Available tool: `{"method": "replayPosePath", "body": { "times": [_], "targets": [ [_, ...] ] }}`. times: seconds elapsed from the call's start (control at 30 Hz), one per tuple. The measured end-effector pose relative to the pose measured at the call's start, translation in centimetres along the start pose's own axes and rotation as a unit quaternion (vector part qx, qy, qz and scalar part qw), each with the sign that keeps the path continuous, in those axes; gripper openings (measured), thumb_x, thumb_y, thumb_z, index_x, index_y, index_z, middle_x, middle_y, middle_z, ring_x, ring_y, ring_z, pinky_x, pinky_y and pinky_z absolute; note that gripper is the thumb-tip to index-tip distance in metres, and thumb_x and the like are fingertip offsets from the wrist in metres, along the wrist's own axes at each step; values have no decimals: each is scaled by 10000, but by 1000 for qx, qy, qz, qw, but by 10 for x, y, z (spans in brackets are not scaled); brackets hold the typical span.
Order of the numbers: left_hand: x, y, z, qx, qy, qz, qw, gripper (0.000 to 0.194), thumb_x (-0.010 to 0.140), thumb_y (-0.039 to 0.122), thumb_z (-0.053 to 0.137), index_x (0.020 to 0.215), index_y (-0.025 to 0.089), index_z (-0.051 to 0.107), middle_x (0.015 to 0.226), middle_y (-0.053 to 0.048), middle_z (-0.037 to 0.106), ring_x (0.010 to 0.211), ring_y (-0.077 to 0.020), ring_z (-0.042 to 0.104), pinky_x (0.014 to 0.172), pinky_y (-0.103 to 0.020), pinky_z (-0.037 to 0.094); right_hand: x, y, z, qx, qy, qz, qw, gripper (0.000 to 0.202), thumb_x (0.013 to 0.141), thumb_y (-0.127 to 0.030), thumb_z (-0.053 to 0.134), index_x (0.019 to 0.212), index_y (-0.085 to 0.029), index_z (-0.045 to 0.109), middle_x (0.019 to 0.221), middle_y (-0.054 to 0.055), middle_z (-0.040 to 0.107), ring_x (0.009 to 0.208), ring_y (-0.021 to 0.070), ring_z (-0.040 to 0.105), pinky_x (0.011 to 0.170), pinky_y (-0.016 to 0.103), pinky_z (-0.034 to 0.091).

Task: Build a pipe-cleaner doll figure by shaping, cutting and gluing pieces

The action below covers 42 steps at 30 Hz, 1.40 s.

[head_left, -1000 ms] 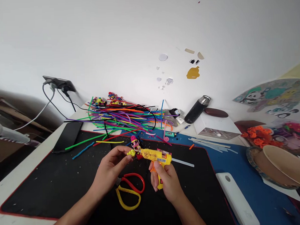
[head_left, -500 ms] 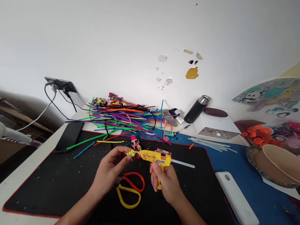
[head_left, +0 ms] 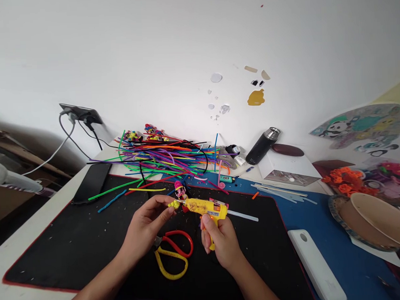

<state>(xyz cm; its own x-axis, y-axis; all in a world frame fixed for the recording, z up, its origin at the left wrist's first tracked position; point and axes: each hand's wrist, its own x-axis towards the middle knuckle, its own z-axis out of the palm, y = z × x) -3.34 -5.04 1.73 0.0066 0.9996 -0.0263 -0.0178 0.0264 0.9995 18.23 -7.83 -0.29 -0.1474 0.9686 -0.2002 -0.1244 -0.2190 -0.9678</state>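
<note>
A white desk (head_left: 31,228) runs along a pale wall, and most of it is covered by a black mat with a red edge (head_left: 74,244). At the back of the desk lies a wide heap of pipe cleaners (head_left: 160,158) in many colours, long and thin, spilling toward the mat. To the right of the heap a dark flask (head_left: 262,146) lies tilted, and near the desk's right side rests a white oblong case (head_left: 316,264). On the mat, between the person's forearms, lie scissors with red and yellow handles (head_left: 173,255).

Above the scissors, the person's right hand (head_left: 222,244) is clenched round the grip of a yellow glue gun (head_left: 205,207), a finger by the trigger. A clear glue stick (head_left: 242,216) juts from its back end. The nozzle points left and touches a small yellow fuzzy piece (head_left: 173,204), which the left hand (head_left: 147,227) pinches between thumb and fingertips, held above the mat near its middle. Just behind stands a tiny pink and yellow figure (head_left: 180,190).

The fuzzy piece looks very light, soft and easy to crush, so it likely wants a gentle pinch at the end away from the nozzle, where fingers stay clear of hot glue.
</note>
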Motion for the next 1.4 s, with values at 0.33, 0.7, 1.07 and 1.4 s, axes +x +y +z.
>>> {"method": "replayPosePath", "body": {
  "times": [0.33, 0.7, 1.07, 1.4],
  "targets": [
    [3, 2, 0, 16, 10, 1, 1000, 360, 820, 518, 880, 979, 209, 785, 933, -63, 792, 836, -225, 748, 793, -311, 631, 4, -5, 0, -11, -3, 0, 1000, 700, 871, -879, 624, 697, -202, 572, 386, -62, 447, 323, 91, 421, 397, 224, 297],
    [8, -2, -2, -4, 18, -9, 1000, 386, 808, 516, 899, 999, 205, 777, 944, -57, 788, 850, -211, 742, 805, -302, 619, 7, -7, -2, -24, -10, 6, 1000, 722, 850, -907, 612, 668, -210, 555, 385, -57, 439, 327, 95, 416, 405, 232, 298],
    [10, 1, 1, 2, 29, -12, 999, 447, 771, 578, 904, 979, 205, 771, 910, -66, 793, 818, -227, 749, 778, -324, 630, 11, -8, -4, -37, -11, 5, 999, 717, 864, -900, 602, 642, -220, 550, 379, -49, 450, 328, 101, 424, 404, 235, 314],
    [9, 2, 2, -1, 22, -21, 1000, 407, 791, 546, 900, 975, 206, 774, 898, -59, 799, 816, -217, 743, 786, -308, 623, 14, -8, -4, -37, -14, -6, 999, 706, 906, -865, 594, 624, -220, 536, 376, -51, 446, 325, 92, 417, 418, 239, 309]
  ]
}}
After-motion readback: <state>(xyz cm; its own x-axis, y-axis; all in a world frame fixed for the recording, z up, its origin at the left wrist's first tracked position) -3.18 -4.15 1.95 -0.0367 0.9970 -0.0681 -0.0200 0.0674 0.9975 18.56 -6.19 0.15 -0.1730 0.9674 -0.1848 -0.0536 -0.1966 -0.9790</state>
